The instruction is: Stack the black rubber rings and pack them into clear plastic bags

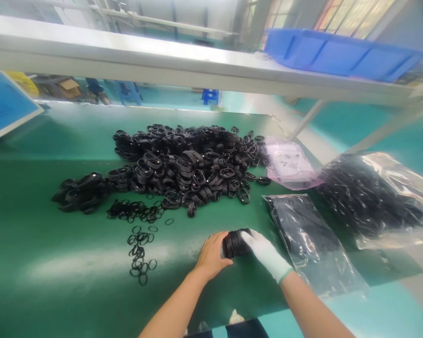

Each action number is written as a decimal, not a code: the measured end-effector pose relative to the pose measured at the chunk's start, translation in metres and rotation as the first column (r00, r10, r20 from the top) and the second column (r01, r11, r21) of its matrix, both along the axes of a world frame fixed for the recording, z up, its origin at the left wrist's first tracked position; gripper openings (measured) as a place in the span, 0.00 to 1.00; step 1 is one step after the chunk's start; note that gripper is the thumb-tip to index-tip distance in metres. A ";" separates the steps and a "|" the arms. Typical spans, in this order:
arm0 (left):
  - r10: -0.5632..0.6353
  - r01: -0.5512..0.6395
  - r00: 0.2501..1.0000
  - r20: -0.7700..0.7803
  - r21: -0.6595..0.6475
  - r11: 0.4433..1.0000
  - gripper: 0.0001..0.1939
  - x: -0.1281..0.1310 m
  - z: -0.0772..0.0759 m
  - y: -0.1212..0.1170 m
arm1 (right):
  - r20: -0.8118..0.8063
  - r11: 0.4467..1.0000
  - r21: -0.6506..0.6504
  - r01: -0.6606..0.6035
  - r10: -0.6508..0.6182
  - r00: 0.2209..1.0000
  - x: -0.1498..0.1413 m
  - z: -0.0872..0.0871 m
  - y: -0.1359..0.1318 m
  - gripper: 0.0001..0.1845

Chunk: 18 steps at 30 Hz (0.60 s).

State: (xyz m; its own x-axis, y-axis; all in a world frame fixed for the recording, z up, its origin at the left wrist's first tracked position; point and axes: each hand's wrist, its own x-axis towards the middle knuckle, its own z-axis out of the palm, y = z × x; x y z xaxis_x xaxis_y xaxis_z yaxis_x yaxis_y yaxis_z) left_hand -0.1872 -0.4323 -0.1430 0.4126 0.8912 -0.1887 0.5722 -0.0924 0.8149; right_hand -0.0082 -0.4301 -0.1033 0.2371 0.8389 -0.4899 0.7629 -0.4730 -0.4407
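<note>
A stack of black rings (235, 243), lying on its side, is held between my two hands over the front of the green table. My bare left hand (211, 256) closes round its left end, thumb toward me and fingers on the far side. At the right end, my right hand (268, 252) in a white glove grips the stack, its fingertips partly hidden. Beyond my hands spreads a big heap of bundled black rings (186, 169). Loose thin black rings (139, 251) lie scattered to the left of my left hand, with a denser cluster (134, 210) behind them.
A clear bag of black pieces (303, 230) lies right of my gloved hand, with a larger filled bag (377, 197) behind. A pinkish plastic bag (289, 162) touches the heap's right side. Overhead, a white shelf (162, 58) carries a blue bin (338, 54).
</note>
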 end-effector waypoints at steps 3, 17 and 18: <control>0.001 -0.001 1.000 0.009 0.011 1.000 0.41 -0.001 -0.003 0.001 | -0.050 0.999 -0.047 0.015 -0.017 0.999 -0.003 0.005 0.004 0.32; 0.000 0.000 1.000 0.002 0.067 0.998 0.34 0.000 -0.010 0.000 | 0.278 0.980 0.104 0.168 -0.191 0.941 -0.064 -0.020 -0.015 0.57; 0.001 -0.001 1.000 -0.005 0.073 0.997 0.34 0.000 -0.010 0.000 | 0.283 0.979 0.113 0.171 -0.196 0.939 -0.066 -0.021 -0.014 0.58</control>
